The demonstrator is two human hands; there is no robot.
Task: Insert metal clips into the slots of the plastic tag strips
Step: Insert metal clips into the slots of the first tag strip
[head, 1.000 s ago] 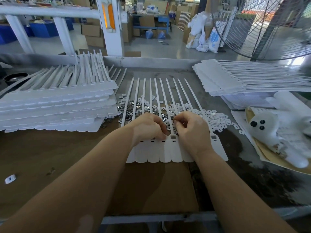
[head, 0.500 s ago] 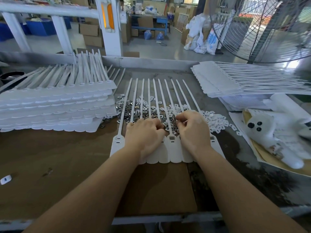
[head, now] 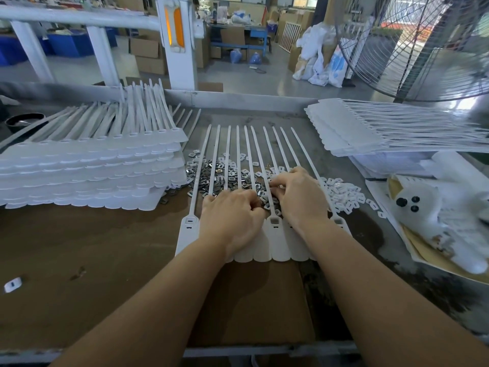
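Head view: the tag strip (head: 275,238) lies flat on the desk (head: 79,247), with the metal clips (head: 219,176) heaped just beyond. Left hand (head: 231,221) rests on the strip, fingers curled; contents indeterminate. Right hand (head: 299,197) fingers curl into the clips; grasp indeterminate.

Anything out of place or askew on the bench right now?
One stray white piece lies alone on the cardboard at far left, well away from the white pile. The leftmost tag in the strip splays outward from the others. Nothing looks damaged.
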